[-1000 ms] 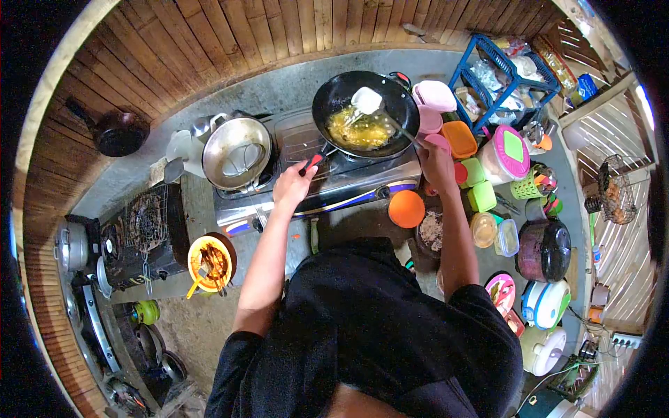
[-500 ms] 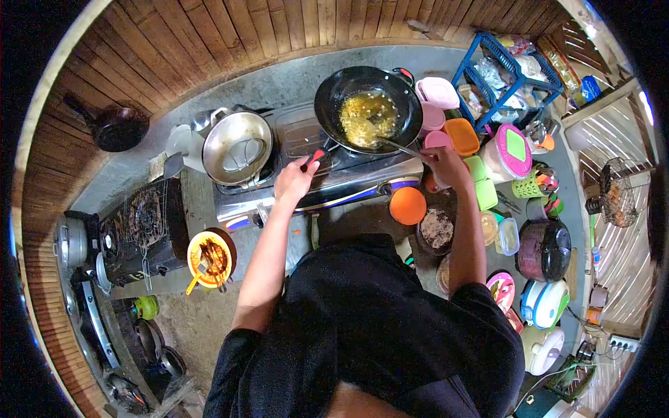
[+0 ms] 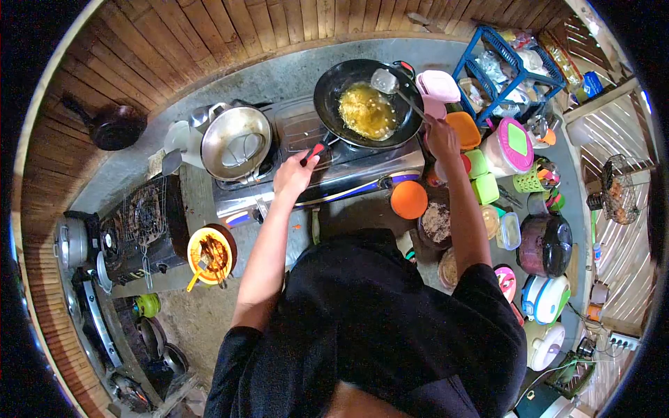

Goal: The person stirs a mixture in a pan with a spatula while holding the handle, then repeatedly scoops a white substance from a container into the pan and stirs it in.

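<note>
My left hand [image 3: 293, 175] is closed round the red and black handle [image 3: 313, 153] of a dark wok [image 3: 333, 89] on the right side of the stove [image 3: 317, 177]. Yellow food [image 3: 364, 113] lies in bubbling oil in the wok. My right hand [image 3: 442, 137] grips the handle of a metal spatula [image 3: 385, 81], whose blade is over the far right part of the wok, clear of the food. On the stove's left side stands a silver pan [image 3: 217, 142] with a wire strainer [image 3: 243, 150] in it.
An orange bowl [image 3: 196, 269] with dark red sauce stands at the left, near a grill rack [image 3: 143, 212]. An orange lid [image 3: 409, 200], lidded tubs [image 3: 463, 131] and a dark pot [image 3: 544, 245] are on the right. Behind them stands a blue rack [image 3: 503, 52].
The spatula blade went from above the food down into it, then up toward the wok's far right side. The food now lies in a looser clump. My left hand stays on the handle.
</note>
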Tool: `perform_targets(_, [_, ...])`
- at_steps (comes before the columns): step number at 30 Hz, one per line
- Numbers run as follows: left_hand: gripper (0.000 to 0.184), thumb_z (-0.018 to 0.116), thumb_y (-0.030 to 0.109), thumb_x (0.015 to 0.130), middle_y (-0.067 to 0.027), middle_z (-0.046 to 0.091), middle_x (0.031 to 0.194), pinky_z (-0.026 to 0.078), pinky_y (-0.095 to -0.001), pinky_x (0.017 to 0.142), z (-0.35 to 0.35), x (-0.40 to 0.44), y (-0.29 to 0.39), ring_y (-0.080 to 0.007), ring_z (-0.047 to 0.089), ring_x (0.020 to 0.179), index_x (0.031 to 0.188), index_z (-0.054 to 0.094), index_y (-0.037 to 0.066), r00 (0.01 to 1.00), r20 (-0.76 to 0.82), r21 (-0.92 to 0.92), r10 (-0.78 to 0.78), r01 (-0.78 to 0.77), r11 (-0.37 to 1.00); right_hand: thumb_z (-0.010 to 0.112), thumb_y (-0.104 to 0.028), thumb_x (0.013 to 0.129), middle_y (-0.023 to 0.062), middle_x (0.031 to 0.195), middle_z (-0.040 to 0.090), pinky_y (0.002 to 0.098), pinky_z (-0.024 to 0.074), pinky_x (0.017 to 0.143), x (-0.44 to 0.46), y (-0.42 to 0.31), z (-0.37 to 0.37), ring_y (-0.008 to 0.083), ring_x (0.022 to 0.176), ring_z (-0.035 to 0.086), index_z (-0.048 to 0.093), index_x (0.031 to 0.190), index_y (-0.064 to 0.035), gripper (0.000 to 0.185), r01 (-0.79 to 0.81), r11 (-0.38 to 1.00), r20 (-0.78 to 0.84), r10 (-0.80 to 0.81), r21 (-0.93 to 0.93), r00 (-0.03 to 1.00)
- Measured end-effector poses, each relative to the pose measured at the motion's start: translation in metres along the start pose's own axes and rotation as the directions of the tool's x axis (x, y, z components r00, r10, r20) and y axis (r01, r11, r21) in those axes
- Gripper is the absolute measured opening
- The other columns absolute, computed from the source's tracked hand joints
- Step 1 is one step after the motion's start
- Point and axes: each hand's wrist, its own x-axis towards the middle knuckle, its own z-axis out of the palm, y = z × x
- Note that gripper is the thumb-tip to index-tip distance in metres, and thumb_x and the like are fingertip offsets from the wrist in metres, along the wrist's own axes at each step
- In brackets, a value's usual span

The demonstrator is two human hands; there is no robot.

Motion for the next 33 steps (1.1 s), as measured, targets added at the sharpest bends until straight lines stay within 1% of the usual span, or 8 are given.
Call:
perform_targets(3, [0.051, 0.058, 0.056, 0.088, -0.0162, 0.067, 0.115, 0.049, -0.0442, 0.093, -0.001, -0.002, 0.003, -0.0352, 0.063, 0.108, 0.129, 0.061, 0.026, 0.999, -0.041, -0.007, 0.03, -0.03, 1.0, 0.056, -0.025, 0.091, 0.0169, 0.086, 0.066, 0.0496, 0.0521, 0.062, 0.003, -0.007, -0.005, 0.037, 0.072, 0.067, 0.067, 0.11, -0.0124, 0.026, -0.034, 0.999, 0.197, 0.041, -0.037, 0.98])
perform_targets(5, [0.051, 0.058, 0.056, 0.088, -0.0162, 0.067, 0.114, 0.049, -0.0441, 0.092, 0.002, 0.001, 0.003, -0.0352, 0.063, 0.108, 0.129, 0.061, 0.026, 0.999, -0.028, -0.006, 0.019, -0.019, 1.0, 0.059, -0.025, 0.09, 0.0192, 0.088, 0.068, 0.0507, 0.0521, 0.067, 0.0, -0.012, 0.003, 0.0391, 0.076, 0.067, 0.068, 0.111, -0.0108, 0.027, -0.023, 0.956, 0.196, -0.036, 0.291, 0.98])
perform_targets(11, [0.05, 0.057, 0.057, 0.088, -0.0175, 0.067, 0.112, 0.05, -0.0441, 0.092, 0.002, 0.001, -0.001, -0.0358, 0.063, 0.107, 0.128, 0.062, 0.027, 0.998, -0.049, 0.006, 0.024, -0.024, 1.0, 0.065, -0.024, 0.09, 0.0216, 0.09, 0.069, 0.0395, 0.0519, 0.07, -0.008, -0.028, -0.011, 0.0333, 0.081, 0.069, 0.069, 0.113, -0.006, 0.03, -0.197, 0.9, 0.431, 0.011, 0.389, 0.902])
perform_targets(18, [0.048, 0.057, 0.056, 0.088, -0.0189, 0.068, 0.109, 0.05, -0.0454, 0.091, 0.004, 0.001, -0.004, -0.0372, 0.064, 0.105, 0.127, 0.062, 0.028, 0.996, -0.063, -0.028, 0.068, -0.07, 0.997, 0.062, -0.02, 0.091, 0.0211, 0.097, 0.069, 0.0418, 0.0524, 0.075, -0.012, -0.043, -0.055, 0.0361, 0.088, 0.067, 0.069, 0.11, -0.0063, 0.025, -0.228, 0.949, 0.364, 0.137, 0.22, 0.921])
perform_targets(23, [0.048, 0.057, 0.056, 0.088, -0.0193, 0.068, 0.109, 0.05, -0.0459, 0.09, 0.005, 0.001, -0.002, -0.0375, 0.064, 0.105, 0.127, 0.062, 0.028, 0.994, -0.1, 0.008, 0.053, -0.052, 0.999, 0.054, -0.027, 0.094, 0.0183, 0.084, 0.068, 0.0503, 0.0528, 0.065, -0.022, -0.017, -0.047, 0.0378, 0.076, 0.067, 0.068, 0.098, -0.0093, 0.022, -0.086, 0.996, -0.009, 0.086, -0.03, 0.996])
perform_targets(26, [0.049, 0.057, 0.056, 0.088, -0.0193, 0.068, 0.11, 0.05, -0.0458, 0.09, 0.0, 0.0, 0.001, -0.0374, 0.063, 0.106, 0.127, 0.062, 0.027, 0.998, -0.049, -0.008, 0.034, -0.034, 0.999, 0.054, -0.021, 0.093, 0.0181, 0.087, 0.067, 0.0501, 0.0515, 0.071, -0.024, -0.018, -0.059, 0.0374, 0.081, 0.066, 0.069, 0.105, -0.0097, 0.022, -0.184, 0.975, 0.182, 0.205, -0.126, 0.962])
perform_targets(30, [0.049, 0.057, 0.056, 0.088, -0.0209, 0.068, 0.106, 0.05, -0.0453, 0.087, 0.004, 0.0, -0.002, -0.0375, 0.064, 0.102, 0.127, 0.063, 0.026, 0.994, -0.082, -0.012, 0.073, -0.074, 0.997, 0.055, -0.02, 0.092, 0.0201, 0.087, 0.068, 0.0495, 0.0515, 0.069, -0.033, -0.016, -0.065, 0.0385, 0.08, 0.066, 0.069, 0.106, -0.0097, 0.022, -0.106, 0.988, 0.261, 0.133, -0.114, 0.956])
perform_targets(33, [0.049, 0.058, 0.056, 0.088, -0.0235, 0.069, 0.1, 0.051, -0.0453, 0.084, 0.007, 0.002, -0.005, -0.0379, 0.066, 0.098, 0.125, 0.064, 0.025, 0.988, -0.121, 0.0, 0.094, -0.095, 0.996, 0.058, -0.019, 0.091, 0.0213, 0.087, 0.068, 0.0465, 0.0513, 0.067, -0.033, -0.024, -0.067, 0.0374, 0.079, 0.067, 0.069, 0.107, -0.0058, 0.023, -0.156, 0.986, 0.366, 0.126, 0.055, 0.922])
